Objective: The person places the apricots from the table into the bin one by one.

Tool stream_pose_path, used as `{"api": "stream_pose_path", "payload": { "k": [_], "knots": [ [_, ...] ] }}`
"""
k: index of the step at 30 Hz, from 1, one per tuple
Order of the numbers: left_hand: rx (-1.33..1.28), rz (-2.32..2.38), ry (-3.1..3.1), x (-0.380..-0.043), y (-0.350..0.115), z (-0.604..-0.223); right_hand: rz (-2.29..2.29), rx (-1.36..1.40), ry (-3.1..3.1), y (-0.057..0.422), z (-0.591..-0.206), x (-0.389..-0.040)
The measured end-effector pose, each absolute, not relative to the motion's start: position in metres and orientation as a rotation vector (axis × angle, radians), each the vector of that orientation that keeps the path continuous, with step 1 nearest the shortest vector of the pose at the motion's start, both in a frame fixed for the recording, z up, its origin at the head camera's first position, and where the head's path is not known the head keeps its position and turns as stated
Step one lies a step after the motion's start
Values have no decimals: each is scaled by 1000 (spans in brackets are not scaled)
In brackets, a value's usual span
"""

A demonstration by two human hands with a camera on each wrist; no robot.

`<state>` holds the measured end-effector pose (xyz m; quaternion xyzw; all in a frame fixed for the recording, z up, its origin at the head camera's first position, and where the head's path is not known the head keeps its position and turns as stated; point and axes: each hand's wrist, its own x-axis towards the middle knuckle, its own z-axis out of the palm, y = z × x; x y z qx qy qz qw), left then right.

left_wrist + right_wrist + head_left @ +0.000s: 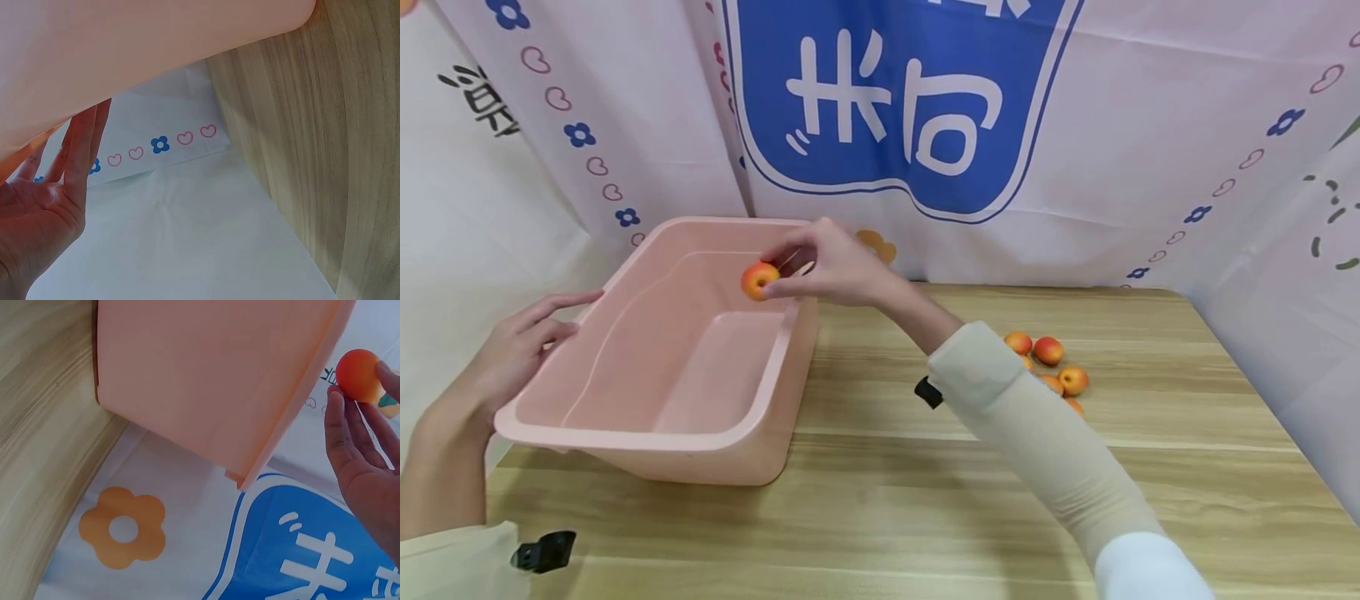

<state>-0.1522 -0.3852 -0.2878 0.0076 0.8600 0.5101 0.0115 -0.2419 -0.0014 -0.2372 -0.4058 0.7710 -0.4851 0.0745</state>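
The right hand (835,265) pinches a fruit (756,280) between thumb and fingertips, above the tub (715,375). The left hand (512,354), fingers nearly straight and slightly apart, touches the tub's outer side. More fruits (1073,380) lie on the table (880,500).

Head view: high, forward and down. Wrist views: close, forward, either side of pink tub (715,367), shared by all.

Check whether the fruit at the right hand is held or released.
Held: the right hand pinches the fruit between thumb and fingers.
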Motion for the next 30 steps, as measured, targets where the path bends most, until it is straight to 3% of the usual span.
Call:
{"api": "stream_pose_path", "payload": {
  "k": [30],
  "knots": [
    [-27,1595,2667,-155,-384,-289,-822,-1336,2359,-129,-241,-240]
  ]
}}
